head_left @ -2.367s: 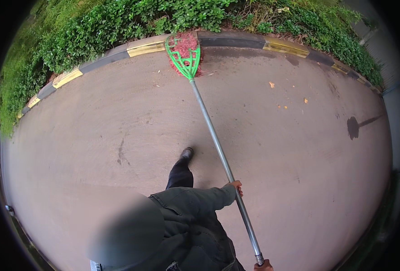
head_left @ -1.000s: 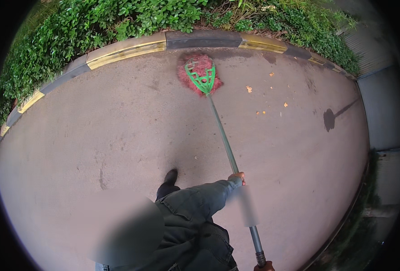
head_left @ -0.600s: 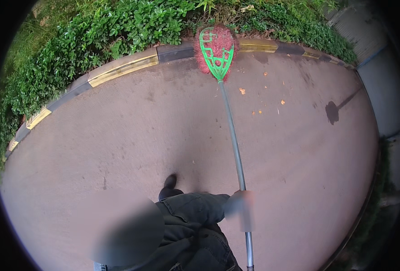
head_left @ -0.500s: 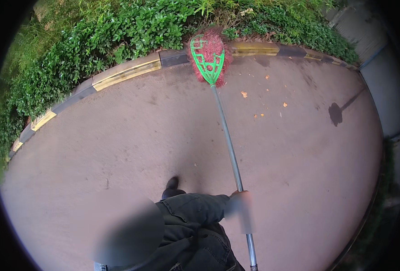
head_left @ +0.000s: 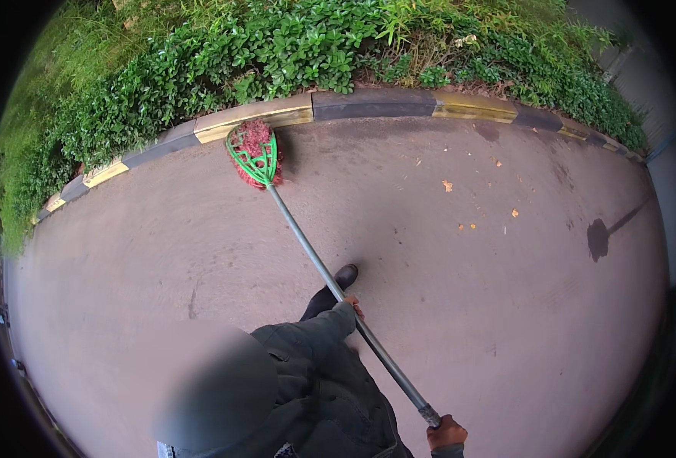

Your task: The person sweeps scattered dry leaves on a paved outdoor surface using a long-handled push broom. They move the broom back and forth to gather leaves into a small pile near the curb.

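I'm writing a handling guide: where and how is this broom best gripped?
Probably by its grey pole, two-handed, from the near end: it's long, slim and slants toward the viewer, with green head and red bristles at the far end.

The pavement [head_left: 506,343] is edged by a black-and-yellow kerb [head_left: 372,104]. Orange leaves [head_left: 447,185] are scattered on it right of centre, and it is marked by a dark patch [head_left: 598,238] farther right. Near the kerb it is overlapped by the broom head [head_left: 255,156], centrally by a shoe [head_left: 346,275].
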`<move>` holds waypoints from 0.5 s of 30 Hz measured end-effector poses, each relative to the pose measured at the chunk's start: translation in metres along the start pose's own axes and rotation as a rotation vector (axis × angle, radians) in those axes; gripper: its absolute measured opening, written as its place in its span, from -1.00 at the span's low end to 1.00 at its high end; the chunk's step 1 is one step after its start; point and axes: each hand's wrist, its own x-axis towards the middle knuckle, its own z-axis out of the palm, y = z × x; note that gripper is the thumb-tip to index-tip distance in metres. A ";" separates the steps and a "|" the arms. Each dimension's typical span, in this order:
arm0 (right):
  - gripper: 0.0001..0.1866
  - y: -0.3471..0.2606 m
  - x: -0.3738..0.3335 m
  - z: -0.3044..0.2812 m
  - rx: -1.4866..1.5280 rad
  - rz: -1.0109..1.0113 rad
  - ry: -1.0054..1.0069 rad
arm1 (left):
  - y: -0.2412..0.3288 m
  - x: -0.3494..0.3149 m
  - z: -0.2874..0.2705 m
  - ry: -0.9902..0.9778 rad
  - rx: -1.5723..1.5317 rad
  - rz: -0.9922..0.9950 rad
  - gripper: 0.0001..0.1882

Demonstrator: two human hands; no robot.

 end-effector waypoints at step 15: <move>-0.78 -0.262 0.403 -0.184 0.076 -0.548 0.112 | 0.407 0.101 0.049 0.144 -0.260 0.231 -0.79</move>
